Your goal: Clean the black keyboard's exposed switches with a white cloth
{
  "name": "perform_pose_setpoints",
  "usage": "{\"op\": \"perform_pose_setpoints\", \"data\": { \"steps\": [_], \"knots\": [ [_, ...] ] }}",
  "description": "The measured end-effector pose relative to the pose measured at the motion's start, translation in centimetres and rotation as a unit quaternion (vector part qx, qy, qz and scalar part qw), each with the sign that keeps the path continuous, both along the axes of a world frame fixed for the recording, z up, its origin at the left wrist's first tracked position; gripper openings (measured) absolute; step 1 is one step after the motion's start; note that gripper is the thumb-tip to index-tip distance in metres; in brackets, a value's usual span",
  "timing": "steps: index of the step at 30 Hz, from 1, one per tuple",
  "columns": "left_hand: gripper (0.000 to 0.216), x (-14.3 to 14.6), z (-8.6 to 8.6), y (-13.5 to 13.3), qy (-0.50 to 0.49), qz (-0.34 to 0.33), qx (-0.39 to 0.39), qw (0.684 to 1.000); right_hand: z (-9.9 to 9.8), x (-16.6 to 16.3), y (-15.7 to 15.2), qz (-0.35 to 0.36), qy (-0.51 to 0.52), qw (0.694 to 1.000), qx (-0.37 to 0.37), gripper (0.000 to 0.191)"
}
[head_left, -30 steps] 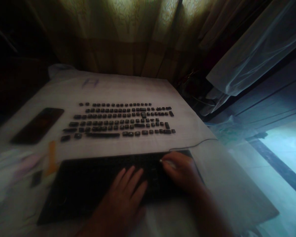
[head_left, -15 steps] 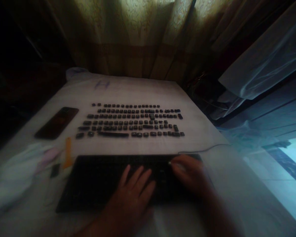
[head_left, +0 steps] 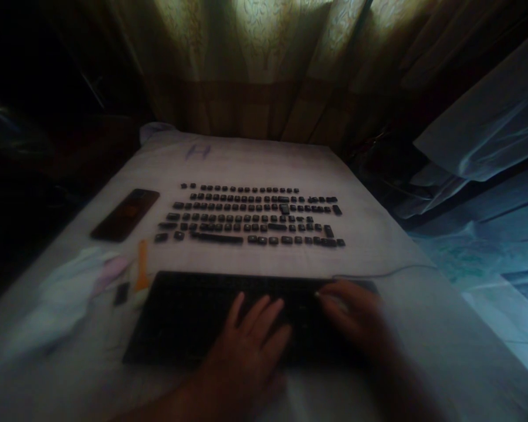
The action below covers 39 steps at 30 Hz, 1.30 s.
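A black keyboard base (head_left: 180, 319) lies across the near part of the cloth-covered table. My left hand (head_left: 250, 349) rests on its middle, fingers spread and laid flat. Over the base's right part, my right hand (head_left: 356, 313) is closed, with thumb and forefinger pinched. A small pale tip shows at those fingertips, but the thing they hold is too blurred to name. Beyond the base, loose black keycaps (head_left: 242, 207) stand in several rows, with a long space bar (head_left: 217, 237) in the nearest row.
On the left lie a phone (head_left: 125, 214), an orange flat tool (head_left: 141, 266), a small dark piece (head_left: 121, 293) and a crumpled white cloth (head_left: 66, 293). A thin cable (head_left: 391, 274) runs off rightward. A patterned curtain (head_left: 264, 64) hangs behind the table.
The whole scene has shifted right in the view as the camera turned a little. Both hands keep about the same places on the keyboard base; the keycaps are unchanged.
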<state>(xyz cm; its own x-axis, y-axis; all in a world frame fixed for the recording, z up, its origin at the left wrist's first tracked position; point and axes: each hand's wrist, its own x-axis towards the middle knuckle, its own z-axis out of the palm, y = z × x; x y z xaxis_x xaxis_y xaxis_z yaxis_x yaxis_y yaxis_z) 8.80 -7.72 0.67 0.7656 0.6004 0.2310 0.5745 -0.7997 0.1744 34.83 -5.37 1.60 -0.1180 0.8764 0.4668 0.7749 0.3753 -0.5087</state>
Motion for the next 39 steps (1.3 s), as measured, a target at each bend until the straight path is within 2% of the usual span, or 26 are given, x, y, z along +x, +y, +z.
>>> {"op": "perform_pose_setpoints", "data": {
  "steps": [6,13,20,24,27,32,39],
  "knots": [
    [0.067,-0.3,-1.0,-0.3,-0.018,0.003,-0.019,1.000,-0.1,0.1,-0.1,-0.011,0.001,1.000,-0.010,0.013],
    [0.074,-0.5,-0.1,-0.4,0.029,0.058,0.032,0.997,0.2,0.1,-0.1,-0.002,-0.004,1.000,-0.013,0.014],
    [0.092,-0.3,-1.1,-0.6,0.012,0.071,0.046,0.996,0.0,0.1,-0.1,-0.005,0.002,1.000,-0.018,0.014],
    [0.090,-0.4,-0.4,-0.5,0.023,0.062,0.025,0.998,0.0,0.1,-0.1,-0.010,0.000,1.000,-0.022,0.014],
    [0.091,-0.8,0.3,-0.4,0.027,0.068,0.039,0.997,0.0,0.2,-0.1,-0.008,0.001,1.000,-0.018,0.014],
    [0.093,-1.7,0.1,-0.2,0.019,0.137,0.045,0.989,-0.1,0.4,-0.1,-0.003,0.002,1.000,-0.016,0.014],
    [0.094,-2.1,0.7,-0.3,0.029,0.131,0.009,0.991,-0.4,0.4,0.0,-0.014,0.003,1.000,-0.014,0.014]
  ]
}}
